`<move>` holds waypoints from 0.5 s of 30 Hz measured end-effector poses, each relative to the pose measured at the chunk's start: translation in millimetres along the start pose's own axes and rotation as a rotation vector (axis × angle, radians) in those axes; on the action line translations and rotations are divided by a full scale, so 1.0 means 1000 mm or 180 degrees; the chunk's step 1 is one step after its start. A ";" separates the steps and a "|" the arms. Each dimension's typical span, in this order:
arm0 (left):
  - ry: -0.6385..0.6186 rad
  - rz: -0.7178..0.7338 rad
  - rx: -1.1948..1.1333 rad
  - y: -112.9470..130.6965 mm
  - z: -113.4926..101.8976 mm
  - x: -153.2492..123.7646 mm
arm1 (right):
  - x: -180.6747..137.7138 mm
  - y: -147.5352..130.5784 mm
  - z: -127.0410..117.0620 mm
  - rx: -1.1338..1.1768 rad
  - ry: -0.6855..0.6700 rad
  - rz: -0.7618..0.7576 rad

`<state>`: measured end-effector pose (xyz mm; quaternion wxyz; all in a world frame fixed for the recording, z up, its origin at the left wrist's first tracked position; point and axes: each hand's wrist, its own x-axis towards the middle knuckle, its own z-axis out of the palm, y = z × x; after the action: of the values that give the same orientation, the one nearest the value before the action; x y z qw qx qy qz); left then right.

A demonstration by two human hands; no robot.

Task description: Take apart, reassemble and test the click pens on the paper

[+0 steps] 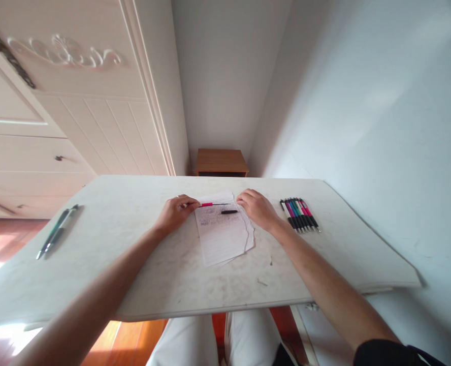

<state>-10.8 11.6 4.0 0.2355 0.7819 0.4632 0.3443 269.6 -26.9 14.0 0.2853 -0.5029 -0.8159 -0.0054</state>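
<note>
Over the sheets of paper [225,244], my left hand [178,211] pinches a pink pen barrel [206,205]. A thin dark refill [221,204] sticks out of the barrel toward the right. My right hand [258,206] is closed at the right edge of the paper, fingertips together near the refill's tip. Whatever sits between those fingertips is hidden or too small to name. Just below the refill, a short black pen grip piece [229,212] lies on the paper. The upper part of the sheet carries handwriting and scribbles, and its right side is torn.
A row of several coloured pens [299,215] lies right of my right hand. Two more pens [58,231] rest at the left of the white table [141,274]. A wall [362,127] borders the right side; a small wooden cabinet [222,160] stands beyond the far edge.
</note>
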 end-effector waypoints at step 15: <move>0.0002 0.0026 -0.0024 0.001 0.000 0.000 | 0.000 -0.003 0.004 0.0027 -0.0056 -0.0127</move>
<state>-10.4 11.0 4.3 0.2369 0.7828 0.4588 0.3472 265.8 -27.1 11.4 0.2801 -0.4854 -0.8282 -0.0032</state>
